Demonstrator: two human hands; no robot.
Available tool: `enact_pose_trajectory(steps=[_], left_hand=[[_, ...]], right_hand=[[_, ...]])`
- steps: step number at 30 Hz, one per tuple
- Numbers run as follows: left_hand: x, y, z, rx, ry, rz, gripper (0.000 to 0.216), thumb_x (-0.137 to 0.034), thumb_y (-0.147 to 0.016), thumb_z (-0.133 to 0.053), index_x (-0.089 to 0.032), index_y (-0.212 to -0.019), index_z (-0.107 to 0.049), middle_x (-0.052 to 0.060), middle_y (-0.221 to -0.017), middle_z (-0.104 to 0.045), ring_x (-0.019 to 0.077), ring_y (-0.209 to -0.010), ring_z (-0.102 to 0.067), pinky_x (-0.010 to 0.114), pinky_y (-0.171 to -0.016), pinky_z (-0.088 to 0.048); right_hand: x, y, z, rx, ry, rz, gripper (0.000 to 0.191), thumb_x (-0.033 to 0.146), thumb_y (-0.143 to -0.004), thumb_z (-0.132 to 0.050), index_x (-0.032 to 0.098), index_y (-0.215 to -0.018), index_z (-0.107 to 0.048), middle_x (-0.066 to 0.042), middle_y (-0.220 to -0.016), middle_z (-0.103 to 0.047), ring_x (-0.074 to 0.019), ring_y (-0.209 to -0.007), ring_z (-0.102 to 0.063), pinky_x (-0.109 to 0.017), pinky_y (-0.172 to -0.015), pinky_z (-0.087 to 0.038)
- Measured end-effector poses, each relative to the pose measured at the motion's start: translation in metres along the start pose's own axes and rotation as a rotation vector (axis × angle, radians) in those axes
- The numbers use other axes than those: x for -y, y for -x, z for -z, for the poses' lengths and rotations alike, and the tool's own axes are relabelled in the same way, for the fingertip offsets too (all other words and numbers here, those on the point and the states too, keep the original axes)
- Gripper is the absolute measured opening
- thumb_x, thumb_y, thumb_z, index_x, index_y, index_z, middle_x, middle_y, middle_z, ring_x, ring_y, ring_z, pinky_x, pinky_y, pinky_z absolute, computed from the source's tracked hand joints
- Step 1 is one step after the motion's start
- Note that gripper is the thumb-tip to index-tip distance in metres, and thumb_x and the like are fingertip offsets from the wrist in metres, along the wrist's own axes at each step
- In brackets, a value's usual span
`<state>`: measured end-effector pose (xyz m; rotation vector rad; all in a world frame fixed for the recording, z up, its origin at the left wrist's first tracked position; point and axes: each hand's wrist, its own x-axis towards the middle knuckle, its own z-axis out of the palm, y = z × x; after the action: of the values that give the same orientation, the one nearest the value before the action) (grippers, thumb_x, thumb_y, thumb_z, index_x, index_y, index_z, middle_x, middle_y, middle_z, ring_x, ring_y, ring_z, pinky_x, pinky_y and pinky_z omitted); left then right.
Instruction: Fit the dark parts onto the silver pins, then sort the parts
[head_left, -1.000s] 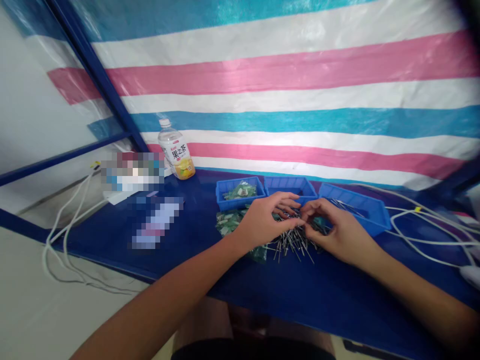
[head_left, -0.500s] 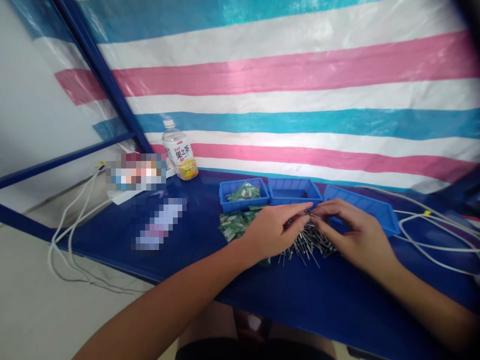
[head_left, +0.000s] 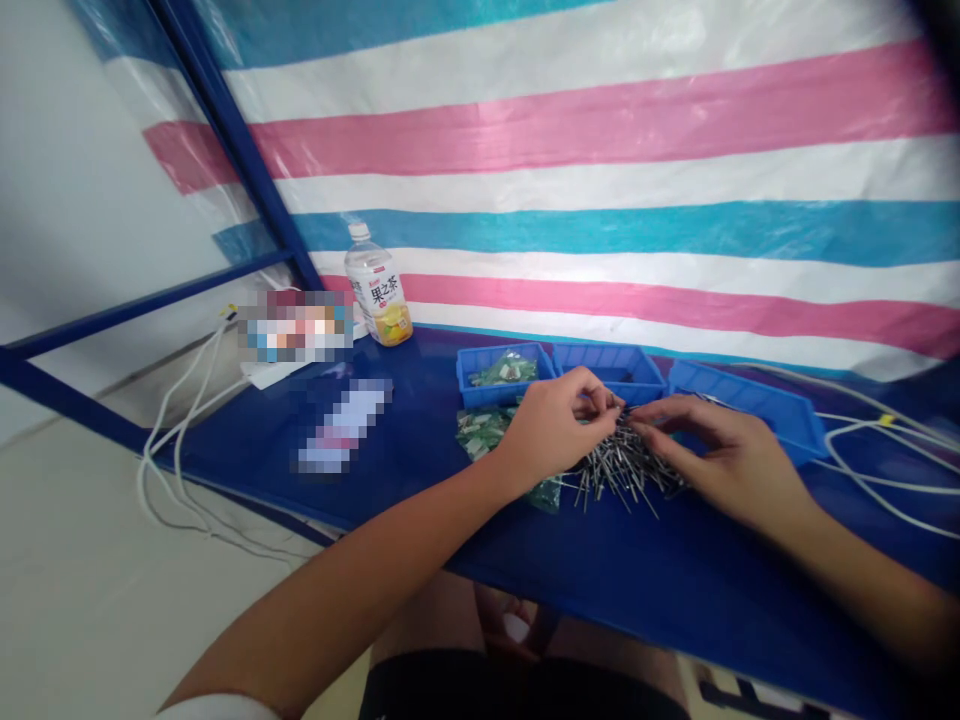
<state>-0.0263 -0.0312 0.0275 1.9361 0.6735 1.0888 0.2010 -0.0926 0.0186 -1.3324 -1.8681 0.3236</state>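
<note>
Over a heap of thin metal pins (head_left: 626, 470), my left hand (head_left: 559, 425) is closed in a pinch, its index finger curled against the thumb. What sits between those fingertips is too small to make out. My right hand (head_left: 720, 450) is just to the right, thumb and fingertips drawn together at the heap's upper edge; anything in them is hidden. The two sets of fingertips are close to each other. Small green plastic packets (head_left: 480, 430) lie left of the heap, partly covered by my left hand and forearm.
Behind the heap stand a blue bin (head_left: 465, 372) with green packets, a second blue bin (head_left: 649, 372) and a tilted blue bin (head_left: 795, 420). A drink bottle (head_left: 381, 295) stands back left. White cables (head_left: 900, 478) lie right, and others (head_left: 180, 440) hang left over the blue table (head_left: 420, 460).
My left fingers have curled into a tighter pinch and drawn slightly away from the right hand. A pin seen between the hands earlier is no longer distinct. The view has shifted slightly.
</note>
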Motion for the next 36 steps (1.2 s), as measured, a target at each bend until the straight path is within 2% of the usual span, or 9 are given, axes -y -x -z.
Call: enact_pose_trajectory(steps=[5,8,11,18,20,23,26,31,36], left_hand=[[-0.001,-0.001,0.004,0.077,-0.125,-0.008,0.018,-0.032,-0.093,-0.072,-0.023,-0.089,-0.057,0.005,-0.101,-0.08,0.0158,-0.079,-0.074,0.033,-0.074,-0.063],[-0.001,-0.001,0.005,0.091,-0.145,-0.009,0.015,-0.033,-0.094,-0.071,-0.023,-0.092,-0.061,0.004,-0.099,-0.079,0.0139,-0.071,-0.069,0.032,-0.067,-0.059],[-0.001,-0.001,0.004,0.07,-0.148,-0.016,0.014,-0.035,-0.095,-0.071,-0.023,-0.097,-0.064,0.004,-0.097,-0.078,0.0152,-0.074,-0.07,0.032,-0.069,-0.06],[0.003,-0.002,0.001,0.06,-0.056,-0.05,0.017,-0.036,-0.097,-0.071,-0.024,-0.105,-0.062,0.006,-0.105,-0.08,0.0206,-0.097,-0.078,0.036,-0.085,-0.067],[0.005,-0.002,0.002,0.052,-0.068,-0.059,0.019,-0.034,-0.096,-0.071,-0.024,-0.11,-0.062,0.008,-0.112,-0.079,0.0218,-0.1,-0.078,0.037,-0.083,-0.068],[0.008,-0.003,0.006,0.032,-0.152,-0.085,0.019,-0.027,-0.096,-0.066,-0.024,-0.115,-0.063,0.009,-0.117,-0.078,0.0222,-0.097,-0.077,0.037,-0.076,-0.067],[0.012,-0.005,0.011,0.017,-0.27,-0.136,0.017,-0.021,-0.097,-0.06,-0.023,-0.114,-0.064,0.008,-0.113,-0.079,0.0209,-0.094,-0.076,0.037,-0.078,-0.065],[0.016,-0.01,0.023,-0.025,-0.425,-0.216,0.022,-0.017,-0.099,-0.056,-0.022,-0.117,-0.065,0.008,-0.114,-0.078,0.0206,-0.1,-0.075,0.037,-0.086,-0.062],[0.022,-0.013,0.042,0.125,-0.678,-0.265,0.013,-0.023,-0.098,-0.063,-0.02,-0.109,-0.07,0.007,-0.109,-0.079,0.0232,-0.102,-0.073,0.038,-0.089,-0.058]], right_hand=[[0.003,0.0,0.001,-0.068,-0.047,-0.016,0.035,0.045,-0.1,-0.07,0.032,-0.132,-0.07,-0.006,-0.11,-0.079,-0.0245,-0.087,-0.076,-0.039,-0.073,-0.062],[0.003,-0.002,0.004,-0.02,0.042,0.053,0.022,0.042,-0.104,-0.065,0.033,-0.12,-0.076,-0.005,-0.109,-0.079,-0.0252,-0.091,-0.076,-0.04,-0.076,-0.06],[0.0,-0.004,0.005,0.017,0.098,0.079,0.02,0.042,-0.105,-0.063,0.031,-0.113,-0.078,-0.006,-0.108,-0.08,-0.0263,-0.093,-0.076,-0.04,-0.077,-0.059],[0.002,-0.004,0.002,0.142,0.095,0.061,0.024,0.045,-0.106,-0.06,0.028,-0.105,-0.076,-0.005,-0.097,-0.079,-0.0223,-0.08,-0.072,-0.034,-0.063,-0.053],[0.004,-0.006,0.006,0.112,0.114,0.045,0.022,0.045,-0.104,-0.061,0.028,-0.105,-0.076,-0.004,-0.093,-0.077,-0.0212,-0.075,-0.069,-0.034,-0.06,-0.05],[0.0,-0.013,0.02,-0.055,0.237,0.037,0.02,0.044,-0.101,-0.063,0.028,-0.099,-0.075,-0.004,-0.084,-0.074,-0.0208,-0.065,-0.062,-0.038,-0.06,-0.046],[-0.021,-0.02,0.038,-0.171,0.406,0.038,0.015,0.038,-0.098,-0.064,0.026,-0.096,-0.073,-0.009,-0.089,-0.073,-0.0261,-0.076,-0.065,-0.043,-0.072,-0.047],[-0.066,-0.024,0.055,-0.172,0.516,0.08,0.019,0.043,-0.094,-0.069,0.026,-0.088,-0.074,-0.015,-0.091,-0.064,-0.0371,-0.091,-0.061,-0.057,-0.09,-0.047],[-0.057,-0.023,0.051,-0.143,0.568,0.128,0.031,0.048,-0.101,-0.061,0.022,-0.104,-0.076,-0.018,-0.1,-0.069,-0.0383,-0.098,-0.063,-0.058,-0.093,-0.049]])
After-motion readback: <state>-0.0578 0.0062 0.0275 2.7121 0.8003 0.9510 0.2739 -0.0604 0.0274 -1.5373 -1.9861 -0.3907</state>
